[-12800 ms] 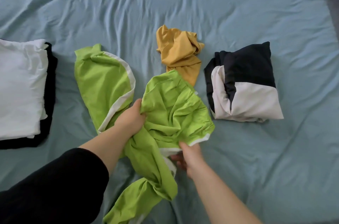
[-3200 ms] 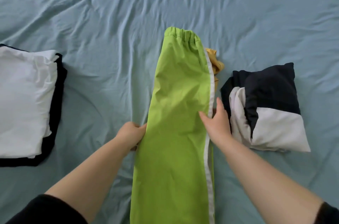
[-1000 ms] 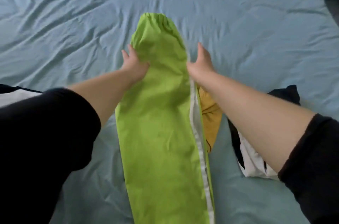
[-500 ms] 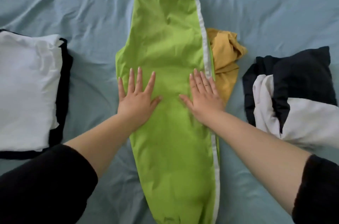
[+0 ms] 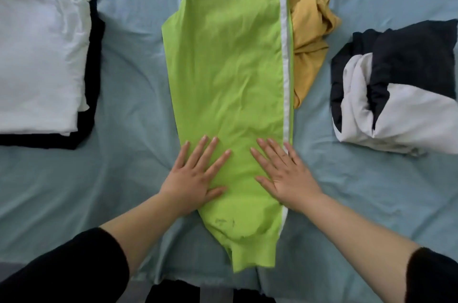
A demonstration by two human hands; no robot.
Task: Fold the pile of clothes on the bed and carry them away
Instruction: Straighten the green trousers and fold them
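Lime-green trousers [image 5: 230, 62] with a white side stripe lie lengthwise down the middle of the bed, legs laid one on the other, cuffs nearest me. My left hand [image 5: 195, 176] lies flat with straight fingers on the left side of the lower legs. My right hand [image 5: 285, 173] lies flat on the right side, over the stripe. A crumpled mustard garment [image 5: 309, 35] sticks out from under the trousers' right edge. A rumpled black-and-white garment [image 5: 396, 84] lies at the right.
A folded stack, white garment [image 5: 39, 54] on top of a black one, sits at the left on the blue-grey sheet [image 5: 124, 166]. The bed's near edge runs along the bottom of the view, with dark floor below it.
Both flat hands have slid down the trousers toward me, from the thighs to just above the cuffs. The view has tilted down, bringing the cuffs and the bed's edge into sight.
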